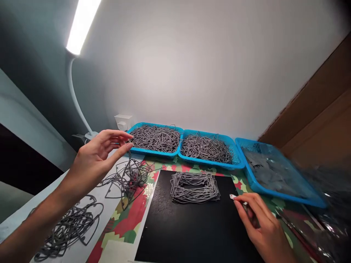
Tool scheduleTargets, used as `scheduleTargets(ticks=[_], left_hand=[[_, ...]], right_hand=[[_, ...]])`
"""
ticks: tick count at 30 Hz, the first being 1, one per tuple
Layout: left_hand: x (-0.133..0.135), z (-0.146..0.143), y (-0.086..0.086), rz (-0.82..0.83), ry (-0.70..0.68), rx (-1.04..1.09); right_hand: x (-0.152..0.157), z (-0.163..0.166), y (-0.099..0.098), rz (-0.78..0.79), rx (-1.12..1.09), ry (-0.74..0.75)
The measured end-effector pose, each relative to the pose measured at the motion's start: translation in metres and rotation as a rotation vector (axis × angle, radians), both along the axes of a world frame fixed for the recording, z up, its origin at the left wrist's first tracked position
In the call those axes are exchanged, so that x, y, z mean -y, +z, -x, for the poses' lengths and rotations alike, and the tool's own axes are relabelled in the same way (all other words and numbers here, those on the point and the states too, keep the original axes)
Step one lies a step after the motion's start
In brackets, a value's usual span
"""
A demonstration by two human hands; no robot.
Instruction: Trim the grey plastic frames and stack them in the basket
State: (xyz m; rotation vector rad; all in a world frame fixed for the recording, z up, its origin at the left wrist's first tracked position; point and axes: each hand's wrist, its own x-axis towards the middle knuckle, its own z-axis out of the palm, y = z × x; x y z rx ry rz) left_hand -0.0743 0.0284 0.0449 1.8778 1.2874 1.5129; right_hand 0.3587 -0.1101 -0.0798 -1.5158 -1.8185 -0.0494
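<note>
My left hand (102,149) is raised in front of the left blue basket, its thumb and index finger apart with a gap between the tips. Below its fingertips lies a tangle of dark, thin plastic frames (134,177). My right hand (259,215) pinches a small white piece (232,196) with a reddish mark between thumb and index finger, over the right edge of the black board (189,230). On that board, left of my right hand, sits a stack of thin grey rectangular frames (195,187).
Two blue baskets (153,152) (211,163) heaped with grey frames stand along the wall. A third blue basket (274,193) at right holds dark flat pieces and clear bags. Another frame pile (74,226) lies beneath my left forearm. A lamp (82,27) stands at left.
</note>
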Motion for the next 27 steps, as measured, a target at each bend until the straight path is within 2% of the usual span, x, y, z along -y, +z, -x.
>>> scheduleTargets(ticks=[7,11,16,19,22,25,27], left_hand=[[-0.005,-0.020,0.035,-0.244,0.076,0.110],[-0.018,-0.020,0.034,-0.179,0.002,0.062],[-0.016,-0.017,0.032,-0.368,0.134,0.228],[-0.012,-0.026,0.023,-0.279,-0.040,0.170],[-0.013,-0.042,0.003,-0.233,-0.246,0.157],[-0.014,-0.054,-0.018,-0.300,-0.298,0.203],[-0.012,-0.055,-0.031,-0.320,-0.281,0.218]], right_hand=[[0.000,0.010,0.001,-0.006,0.006,0.003],[-0.002,0.011,0.003,-0.045,0.032,0.026],[0.003,0.016,0.011,-0.060,-0.026,0.069],[-0.001,0.037,0.032,-0.023,-0.062,0.204],[-0.025,0.080,0.066,0.104,0.005,0.414],[-0.066,0.137,0.093,0.312,0.052,0.496],[-0.098,0.174,0.102,0.469,-0.021,0.556]])
